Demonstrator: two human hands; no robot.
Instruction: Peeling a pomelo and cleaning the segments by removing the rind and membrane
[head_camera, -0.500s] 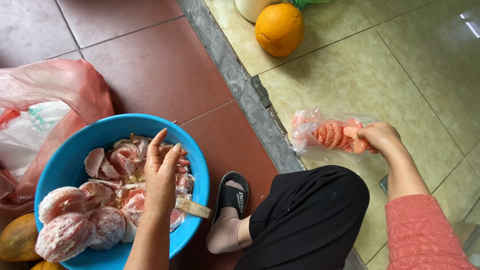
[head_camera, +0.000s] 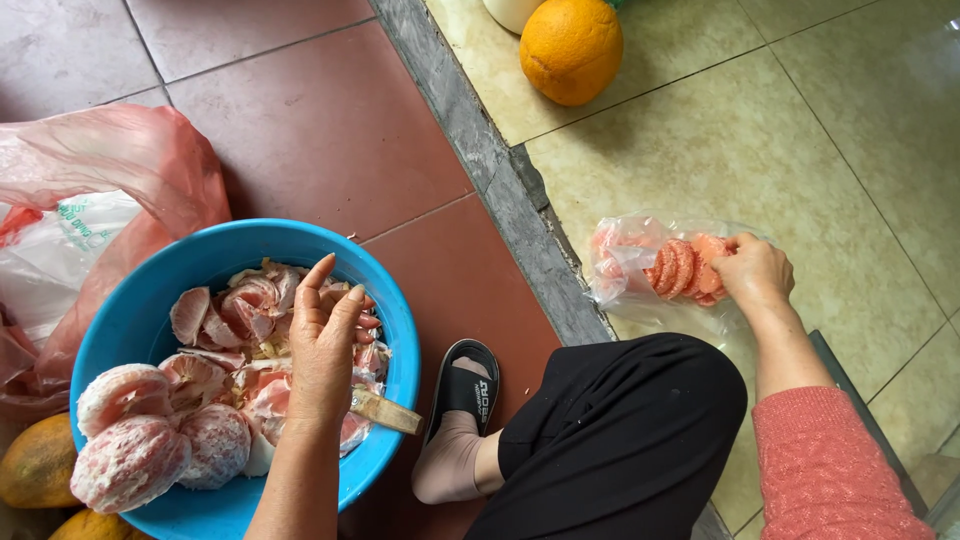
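Note:
My left hand reaches flat into a blue bowl of peeled pink pomelo pieces, its fingers extended and resting on the pieces. Two whole peeled pomelos lie at the bowl's near left. A wooden knife handle sticks out under my left wrist. My right hand is on the tiled floor to the right. Its fingers are closed at the mouth of a clear plastic bag that holds pink pomelo segments.
A whole orange-yellow pomelo sits on the beige tiles at the top. A pink plastic bag lies left of the bowl, and unpeeled fruit at the bottom left. A grey stone step divides the floors. My sandalled foot is beside the bowl.

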